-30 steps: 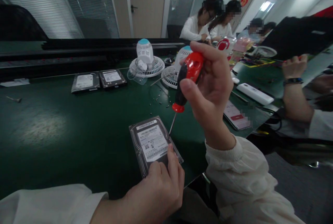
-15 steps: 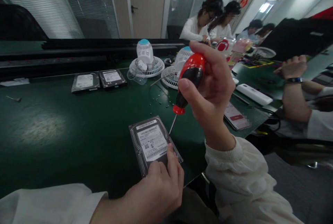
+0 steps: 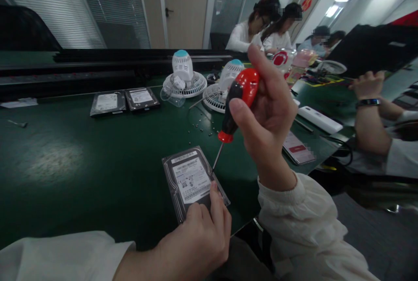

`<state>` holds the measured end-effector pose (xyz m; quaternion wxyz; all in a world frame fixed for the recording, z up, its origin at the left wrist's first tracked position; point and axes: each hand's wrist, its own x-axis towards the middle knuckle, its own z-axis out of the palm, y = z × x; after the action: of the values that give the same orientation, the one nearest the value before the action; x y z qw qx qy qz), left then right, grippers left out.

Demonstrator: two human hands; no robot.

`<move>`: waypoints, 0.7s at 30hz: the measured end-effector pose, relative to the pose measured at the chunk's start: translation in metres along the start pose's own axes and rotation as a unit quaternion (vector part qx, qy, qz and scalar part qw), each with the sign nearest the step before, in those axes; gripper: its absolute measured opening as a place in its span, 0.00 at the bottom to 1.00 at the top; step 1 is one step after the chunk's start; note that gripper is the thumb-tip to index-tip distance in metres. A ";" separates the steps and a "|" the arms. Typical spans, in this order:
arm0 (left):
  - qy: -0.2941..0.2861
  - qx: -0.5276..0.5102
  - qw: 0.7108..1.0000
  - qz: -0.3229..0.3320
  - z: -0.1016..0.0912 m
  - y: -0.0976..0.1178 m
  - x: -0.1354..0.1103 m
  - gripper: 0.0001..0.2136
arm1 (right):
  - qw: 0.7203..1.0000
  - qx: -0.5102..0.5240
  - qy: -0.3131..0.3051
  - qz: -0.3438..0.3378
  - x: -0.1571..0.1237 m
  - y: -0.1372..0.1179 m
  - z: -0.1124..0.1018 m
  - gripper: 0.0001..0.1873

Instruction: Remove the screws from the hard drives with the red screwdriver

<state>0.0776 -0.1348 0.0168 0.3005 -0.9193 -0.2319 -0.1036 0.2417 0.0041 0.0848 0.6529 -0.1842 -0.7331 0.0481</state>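
Observation:
A hard drive [image 3: 192, 181] with a white label lies flat on the green table, its near end partly hidden by my left hand [image 3: 200, 233]. That hand is closed at the drive's near edge, with the index fingertip resting on its right side. My right hand [image 3: 269, 106] grips a red and black screwdriver [image 3: 235, 100] by its handle, thumb and fingers wrapped loosely round it. The shaft slants down to the left, and its tip touches the drive's right edge, just beyond my left index fingertip. Whether a screw sits under the tip is too small to tell.
Several tiny screws [image 3: 201, 130] lie beyond the drive. Two more hard drives [image 3: 107, 102] sit at the back left. White fans [image 3: 183, 69] stand behind the screws. A phone [image 3: 298, 148] and a white case [image 3: 320, 119] lie to the right, near another person's hand [image 3: 368, 85].
The screwdriver handle has turned in my right hand, showing more red on its right side. My right fingers have shifted slightly to the right. The drive and my left hand stay put.

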 end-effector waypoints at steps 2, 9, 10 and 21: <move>0.002 -0.001 1.000 -0.003 0.000 0.000 0.000 0.19 | 0.998 0.056 -0.009 0.010 0.000 0.001 0.001 0.26; 0.005 -0.004 1.000 0.000 0.000 0.001 -0.001 0.18 | 1.000 -0.006 0.016 -0.015 0.002 -0.002 0.002 0.26; 0.005 -0.004 1.000 0.001 0.000 0.001 -0.002 0.19 | 1.000 -0.013 0.013 -0.017 0.002 -0.002 0.002 0.27; -0.003 -0.008 1.000 -0.011 -0.001 0.003 -0.001 0.18 | 0.999 0.030 -0.016 0.010 0.000 0.003 0.004 0.24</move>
<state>0.0781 -0.1381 0.0154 0.2911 -0.9194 -0.2425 -0.1057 0.2382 0.0081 0.0832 0.6459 -0.1713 -0.7397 0.0794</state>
